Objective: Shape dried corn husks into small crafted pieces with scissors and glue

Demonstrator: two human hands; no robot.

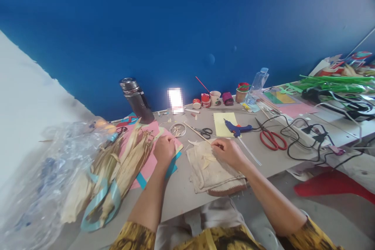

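My right hand (230, 153) is closed, its fingertips pinching the near end of a thin pale stick (197, 132) that slants away to the upper left. Under that hand lies a folded cream cloth (202, 174) with pale scraps (207, 159) on it. My left hand (164, 150) is curled closed above the pink paper (146, 160); anything inside its fingers is hidden. Just beyond it sits a roll of tape (177, 130), with small black-handled scissors (205, 132) to the right. Dried corn husks (129, 164) lie left of my left hand.
A dark flask (137, 101) stands behind. A blue glue gun (238, 128) rests on yellow paper (219, 123), near red-handled scissors (273, 140) and a power strip (301, 134) with tangled cables. Clear plastic (58, 172) covers the left side. A water bottle (258, 86) stands back right.
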